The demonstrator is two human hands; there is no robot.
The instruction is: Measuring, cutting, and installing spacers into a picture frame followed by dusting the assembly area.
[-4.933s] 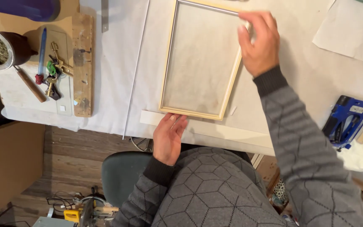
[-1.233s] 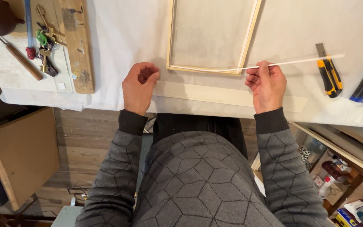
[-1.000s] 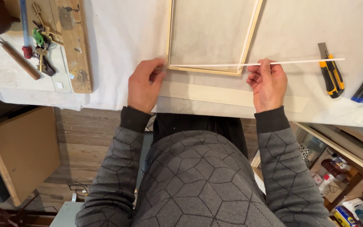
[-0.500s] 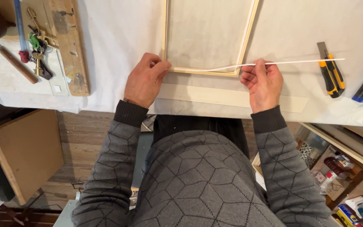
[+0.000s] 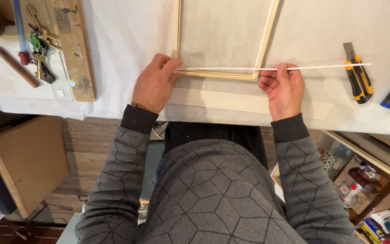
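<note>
Left hand (image 5: pixel 155 84) reached strip (image 5: pixel 312 67) end; right hand (image 5: pixel 283 88) pinches it.

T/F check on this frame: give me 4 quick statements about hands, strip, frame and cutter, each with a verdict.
1. The right hand pinches the thin white strip. True.
2. The strip lies along the near edge of the wooden frame. True.
3. The left hand holds the utility knife. False: the knife lies untouched on the table, right of the right hand; the left hand presses the strip's end at the frame's corner.
4. The keys lie inside the frame. False: they lie far left, beside a wooden board.
</note>
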